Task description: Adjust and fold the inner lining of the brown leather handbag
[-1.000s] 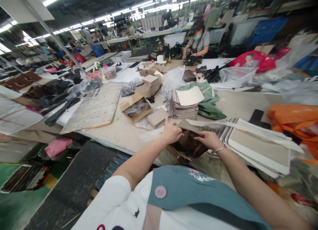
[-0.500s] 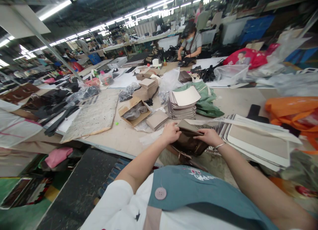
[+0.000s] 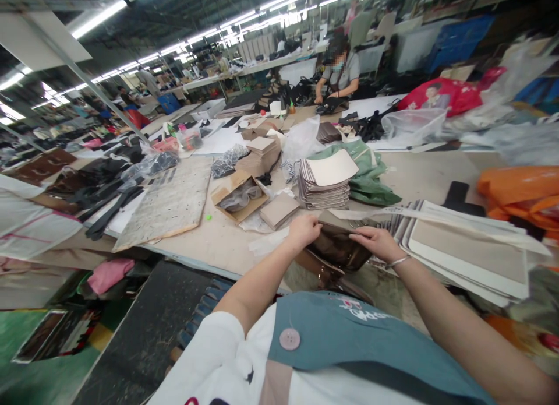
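The left hand (image 3: 304, 231) has curled its raised forefinger down at the brown bag (image 3: 343, 247).

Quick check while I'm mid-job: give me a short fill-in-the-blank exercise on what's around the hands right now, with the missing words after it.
1. The left hand and the right hand hold the edge of a ____ bag.
2. A bracelet circles the ____ wrist.
3. The bundle beside the tall stack of pale panels is ____ in colour.
4. In the picture, the open cardboard box lies to the ____ of that stack.

Missing words: brown; right; green; left.
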A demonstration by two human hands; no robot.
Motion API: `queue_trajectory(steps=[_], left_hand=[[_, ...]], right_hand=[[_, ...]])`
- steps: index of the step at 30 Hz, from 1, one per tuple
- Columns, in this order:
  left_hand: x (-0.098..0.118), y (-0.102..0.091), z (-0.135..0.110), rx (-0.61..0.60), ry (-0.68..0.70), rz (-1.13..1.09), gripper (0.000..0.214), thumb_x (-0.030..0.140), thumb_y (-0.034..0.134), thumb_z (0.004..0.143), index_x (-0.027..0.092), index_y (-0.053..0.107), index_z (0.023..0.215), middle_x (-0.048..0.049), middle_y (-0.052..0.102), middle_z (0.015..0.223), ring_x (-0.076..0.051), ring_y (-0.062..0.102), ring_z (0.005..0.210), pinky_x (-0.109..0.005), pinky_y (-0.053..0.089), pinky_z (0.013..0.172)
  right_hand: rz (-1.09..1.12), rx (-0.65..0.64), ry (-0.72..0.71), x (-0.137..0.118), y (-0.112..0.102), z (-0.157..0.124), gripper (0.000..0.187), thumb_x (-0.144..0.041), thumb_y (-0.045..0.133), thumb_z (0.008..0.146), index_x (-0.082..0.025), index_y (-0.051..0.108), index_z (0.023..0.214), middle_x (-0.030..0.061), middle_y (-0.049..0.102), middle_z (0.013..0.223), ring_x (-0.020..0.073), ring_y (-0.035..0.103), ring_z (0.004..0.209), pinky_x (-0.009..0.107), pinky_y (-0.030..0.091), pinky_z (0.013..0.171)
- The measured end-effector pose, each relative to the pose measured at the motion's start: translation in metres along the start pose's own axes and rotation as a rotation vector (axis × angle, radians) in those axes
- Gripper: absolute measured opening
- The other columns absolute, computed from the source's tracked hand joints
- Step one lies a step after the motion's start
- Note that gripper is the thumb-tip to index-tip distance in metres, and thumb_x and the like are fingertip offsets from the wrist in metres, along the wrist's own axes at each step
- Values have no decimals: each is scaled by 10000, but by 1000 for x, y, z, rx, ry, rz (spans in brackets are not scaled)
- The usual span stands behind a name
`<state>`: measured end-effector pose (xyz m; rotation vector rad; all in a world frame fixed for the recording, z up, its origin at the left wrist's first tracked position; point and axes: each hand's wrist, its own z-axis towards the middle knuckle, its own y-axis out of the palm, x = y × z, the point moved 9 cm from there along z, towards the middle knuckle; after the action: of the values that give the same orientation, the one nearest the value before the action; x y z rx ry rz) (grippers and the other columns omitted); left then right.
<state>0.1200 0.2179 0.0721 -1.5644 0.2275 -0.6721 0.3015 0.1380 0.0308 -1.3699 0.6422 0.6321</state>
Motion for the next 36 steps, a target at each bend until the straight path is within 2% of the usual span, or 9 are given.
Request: queue_trajectory(steps=[8,15,25,36], left_hand=[[1,2,5,7,-18,47,292,408,478,857,207,688,833,-51,682,926,-203,624,858,-308,504,754],[1,0,6,-1,-6,27,282,392,484,863,198,688,847,-55,683,945,-196,621,886,-296,497,782],[-4,-4,4,20,-40,3,271,423,510,836,220,687,803,-40,692,886,-206,628,847,-298,497,708],[-2,-1,7,20,-53,10,302,427,476,848,211,687,842,-69,694,928,-230,636,885,-333,517,749]], right_hand=[[-17,11,75,5,-1,6,377,-502,555,744,-194,743,852,42,703,883,208,642,836,298,518,793],[-79,44,100,7,-3,5,337,-475,568,745,-209,740,859,33,705,905,215,647,872,323,513,844],[-117,29,155,10,-5,7,336,-455,605,731,-191,747,884,40,705,910,227,653,889,320,525,828],[-175,24,143,3,-7,8,328,-444,554,761,-204,740,882,35,704,920,217,651,885,330,512,856]])
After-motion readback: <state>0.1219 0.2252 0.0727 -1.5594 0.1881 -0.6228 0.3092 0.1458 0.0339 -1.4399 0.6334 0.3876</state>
